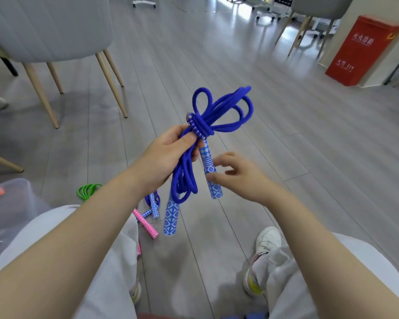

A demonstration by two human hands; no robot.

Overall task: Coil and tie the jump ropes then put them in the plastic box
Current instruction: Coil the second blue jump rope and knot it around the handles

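A blue jump rope (224,107) is bundled into loops, with wraps of cord around its middle. My left hand (168,153) grips the bundle just below the wraps. Its two blue-and-white patterned handles (211,173) hang down. My right hand (235,173) is beside the right handle, its fingers spread and loosely curled, fingertips at the handle; a grip is not clear. On the floor below lie a green rope (88,189), a pink handle (145,223) and another blue handle (153,206). The clear plastic box (12,203) stands at the lower left.
I sit with my legs in light trousers and white shoes (267,240) on a grey wood floor. A grey chair with wooden legs (111,79) stands at the upper left. A red cabinet (364,49) stands at the upper right, beside more chair legs.
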